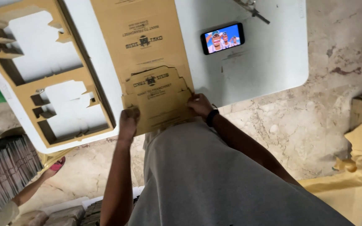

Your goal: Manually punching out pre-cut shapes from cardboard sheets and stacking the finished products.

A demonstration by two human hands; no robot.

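Right now both hands clamp the near edge of the die-cut cardboard blank [158, 98], left hand [128, 121] and right hand [200, 104] at opposite corners (equally close), its long axis running straight away from them across the white table [269, 58].

The die-cut cardboard blank [158, 98] lay on the table [269, 62] at its near edge, on top of a longer cardboard sheet [137, 25], with the left hand [128, 121] and the right hand [200, 104] on its near corners. Left of the blank lay a punched-out cardboard frame [26, 88]; right of it and farther back lay a phone [222, 38]. Far right of the blank, off the table, cardboard scraps [357, 167] lay on the floor [315, 125].
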